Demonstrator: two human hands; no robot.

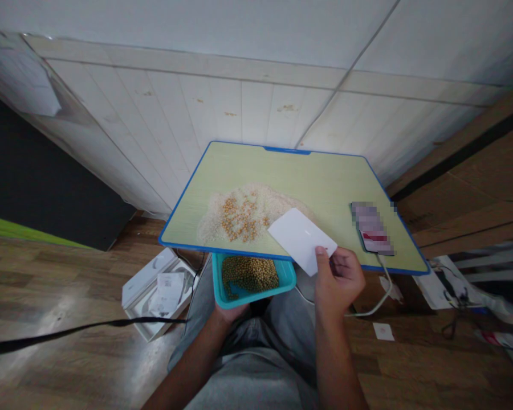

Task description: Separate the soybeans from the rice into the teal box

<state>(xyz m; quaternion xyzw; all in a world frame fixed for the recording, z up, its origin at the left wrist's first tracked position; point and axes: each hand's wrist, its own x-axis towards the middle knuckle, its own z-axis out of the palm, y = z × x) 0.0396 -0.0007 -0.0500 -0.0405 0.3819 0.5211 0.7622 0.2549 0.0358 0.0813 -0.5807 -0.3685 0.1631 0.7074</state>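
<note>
My right hand (340, 280) pinches a white card (300, 238) between thumb and fingers. The card is tilted over the near edge of a pale green folding table (320, 176), its left corner close to a spread of white rice grains (277, 199). Golden soybeans (239, 219) lie scattered on that rice. Below the table edge, my left hand (233, 313) supports a turquoise plastic basket (256, 299) from underneath, its fingers mostly hidden. Many soybeans (256, 272) fill much of the basket, and a patch of its bottom shows.
A phone (373, 228) with a cable (387, 285) attached lies on the table's right side. The blue table rim (222, 249) passes above my legs. An opened white box (154, 290) with papers sits on the floor at left. Brown cardboard (474, 182) stands at right.
</note>
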